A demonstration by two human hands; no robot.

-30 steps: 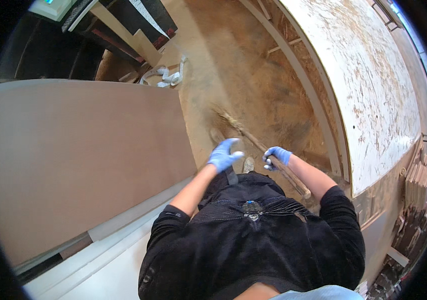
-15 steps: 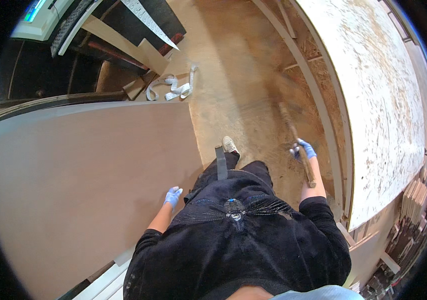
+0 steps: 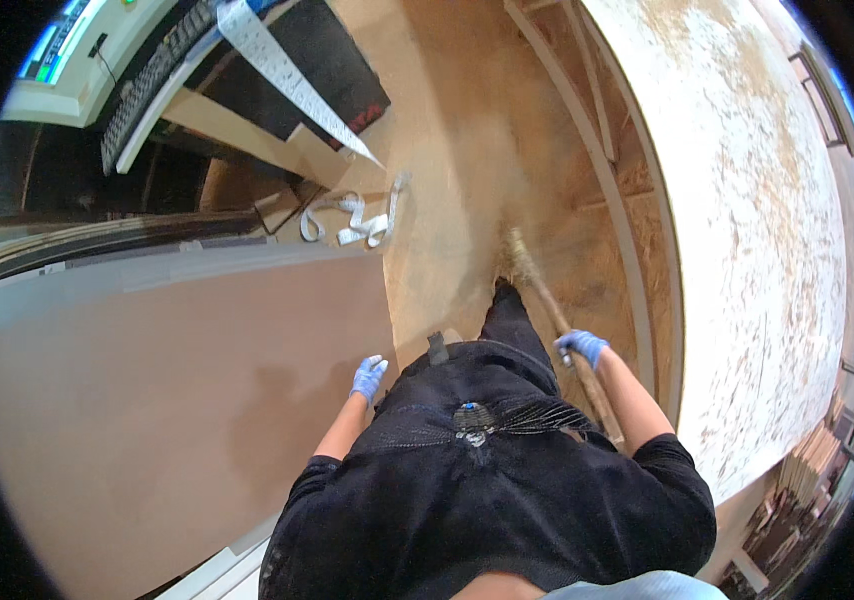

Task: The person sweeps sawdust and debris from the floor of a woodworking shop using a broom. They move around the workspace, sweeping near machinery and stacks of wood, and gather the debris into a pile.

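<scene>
My right hand point(image 3: 584, 348), in a blue glove, is closed around the wooden handle of a broom point(image 3: 550, 303). The handle slants from beside my right forearm down toward the floor in front of me. Its pale, straw-like head point(image 3: 519, 250) is blurred and near my foot. On my other side, my left hand point(image 3: 369, 377), gloved in blue with pale fingertips, hangs beside my hip over the edge of a large brown board point(image 3: 167, 400). The fingers are loosely bent and apart, with nothing seen in them.
Curled white label strip point(image 3: 352, 225) lies on the dusty floor point(image 3: 447, 190) beyond the board. A keyboard point(image 3: 152, 85) and a screen point(image 3: 47, 50) stand far left. A white, dust-covered panel point(image 3: 757, 200) with a curved wooden frame point(image 3: 612, 200) runs along my right.
My right hand has swung the broom leftward, and its head is now closer to my legs. My left hand stays near my hip. The surroundings have shifted slightly as I move.
</scene>
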